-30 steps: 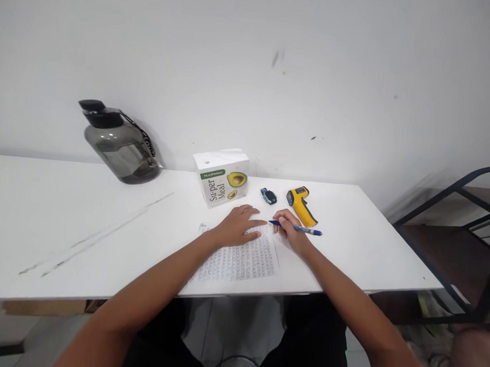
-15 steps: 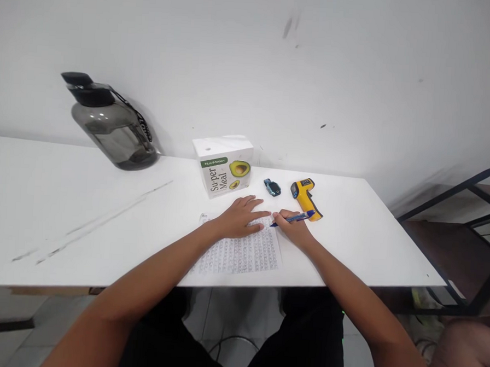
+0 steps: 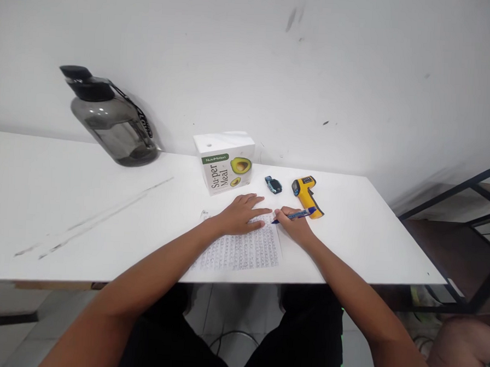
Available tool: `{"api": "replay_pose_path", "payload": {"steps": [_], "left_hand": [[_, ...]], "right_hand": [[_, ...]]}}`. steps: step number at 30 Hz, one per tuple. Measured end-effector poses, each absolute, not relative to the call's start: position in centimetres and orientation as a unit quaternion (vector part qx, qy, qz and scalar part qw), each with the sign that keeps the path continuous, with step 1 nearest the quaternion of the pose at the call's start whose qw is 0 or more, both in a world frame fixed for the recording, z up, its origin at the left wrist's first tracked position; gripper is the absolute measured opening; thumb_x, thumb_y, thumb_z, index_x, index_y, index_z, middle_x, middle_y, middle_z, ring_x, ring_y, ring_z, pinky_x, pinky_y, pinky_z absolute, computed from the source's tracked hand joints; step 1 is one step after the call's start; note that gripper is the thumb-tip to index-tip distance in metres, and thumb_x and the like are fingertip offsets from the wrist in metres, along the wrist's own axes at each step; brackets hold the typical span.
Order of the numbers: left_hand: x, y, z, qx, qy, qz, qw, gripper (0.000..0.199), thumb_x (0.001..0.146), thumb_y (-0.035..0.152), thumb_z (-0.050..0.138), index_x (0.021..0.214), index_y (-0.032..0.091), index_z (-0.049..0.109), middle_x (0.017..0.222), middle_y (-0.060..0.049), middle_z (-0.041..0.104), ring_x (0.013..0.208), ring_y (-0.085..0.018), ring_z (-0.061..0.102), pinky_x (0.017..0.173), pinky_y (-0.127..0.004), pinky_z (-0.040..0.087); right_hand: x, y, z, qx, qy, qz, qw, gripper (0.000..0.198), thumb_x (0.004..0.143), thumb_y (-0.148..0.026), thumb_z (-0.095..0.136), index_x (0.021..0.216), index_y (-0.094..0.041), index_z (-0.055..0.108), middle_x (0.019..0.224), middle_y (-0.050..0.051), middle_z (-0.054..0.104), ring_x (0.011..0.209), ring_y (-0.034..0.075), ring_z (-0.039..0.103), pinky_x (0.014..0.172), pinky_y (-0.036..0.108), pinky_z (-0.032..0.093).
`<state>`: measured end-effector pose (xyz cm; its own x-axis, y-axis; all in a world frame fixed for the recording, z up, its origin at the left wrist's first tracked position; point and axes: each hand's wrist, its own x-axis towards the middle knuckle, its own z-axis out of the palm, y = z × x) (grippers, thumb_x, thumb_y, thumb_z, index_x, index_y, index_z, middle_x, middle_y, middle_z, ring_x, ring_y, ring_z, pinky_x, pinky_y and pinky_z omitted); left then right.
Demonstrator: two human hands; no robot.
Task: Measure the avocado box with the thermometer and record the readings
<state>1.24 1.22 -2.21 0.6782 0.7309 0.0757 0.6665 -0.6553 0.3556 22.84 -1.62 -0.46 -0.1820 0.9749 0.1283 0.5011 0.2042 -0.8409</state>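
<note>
One white paper sheet [image 3: 241,254], covered in rows of small marks, flat near the front edge of the white bench [image 3: 348,243]. Left hand [image 3: 242,215]: fingers spread, laid over the sheet's upper part. Right hand [image 3: 294,226]: gripping a slim blue pen [image 3: 300,214], tip at the sheet's upper right. Beyond: white avocado-print carton [image 3: 225,166]; yellow-and-black pistol-shaped device [image 3: 305,195].

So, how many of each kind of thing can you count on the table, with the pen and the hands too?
Hands: 2, left hand and right hand
Pen: 1
Paper sheet: 1
Box: 1
Bottle: 1
Yellow thermometer gun: 1
Small dark gadget: 1
Total: 8
</note>
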Motion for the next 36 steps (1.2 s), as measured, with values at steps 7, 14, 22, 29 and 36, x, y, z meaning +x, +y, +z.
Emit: {"api": "replay_pose_path", "payload": {"steps": [7,14,22,29,36], "left_hand": [[1.27,1.18,-2.16,0.903,0.387,0.108,0.155,0.051,0.093,0.058,0.040,0.141,0.042,0.045,0.158,-0.002,0.030,0.145,-0.036,0.021,0.114,-0.058,0.018],[1.27,1.16,-2.19,0.903,0.388,0.109,0.151,0.051,0.093,0.058,0.040,0.141,0.043,0.044,0.158,-0.002,0.030,0.145,-0.036,0.021,0.114,-0.057,0.018],[1.26,1.12,-1.72,0.906,0.391,0.077,0.142,0.053,0.094,0.060,0.035,0.143,0.041,0.042,0.159,-0.002,0.027,0.146,-0.035,0.019,0.115,-0.055,0.017],[1.23,1.09,-1.85,0.909,0.388,0.074,0.135,0.053,0.094,0.060,0.034,0.144,0.042,0.040,0.159,-0.002,0.026,0.146,-0.035,0.018,0.115,-0.055,0.017],[1.13,1.11,-1.96,0.906,0.388,0.086,0.146,0.054,0.094,0.063,0.032,0.143,0.043,0.041,0.159,-0.001,0.027,0.146,-0.035,0.019,0.115,-0.056,0.017]], "right_hand": [[23.03,-1.50,-0.73,-0.534,-0.696,0.337,0.341,0.035,0.083,-0.043,0.049,0.056,-0.021,0.054,0.057,-0.001,0.055,0.062,0.016,0.050,0.061,0.028,0.038],[23.03,-1.68,-0.54,-0.545,-0.680,0.347,0.348,0.034,0.083,-0.042,0.051,0.060,-0.020,0.061,0.060,0.000,0.059,0.064,0.017,0.055,0.065,0.029,0.042],[23.07,-1.73,-0.55,-0.550,-0.674,0.341,0.355,0.035,0.083,-0.044,0.051,0.059,-0.020,0.061,0.058,0.000,0.057,0.061,0.016,0.053,0.064,0.030,0.041],[23.10,-1.61,-0.64,-0.538,-0.683,0.340,0.359,0.035,0.083,-0.042,0.051,0.057,-0.020,0.057,0.057,-0.001,0.055,0.060,0.015,0.051,0.062,0.029,0.040],[23.24,-1.62,-0.90,-0.540,-0.682,0.329,0.368,0.034,0.084,-0.042,0.050,0.059,-0.020,0.059,0.059,-0.001,0.057,0.062,0.015,0.053,0.064,0.029,0.041]]}}
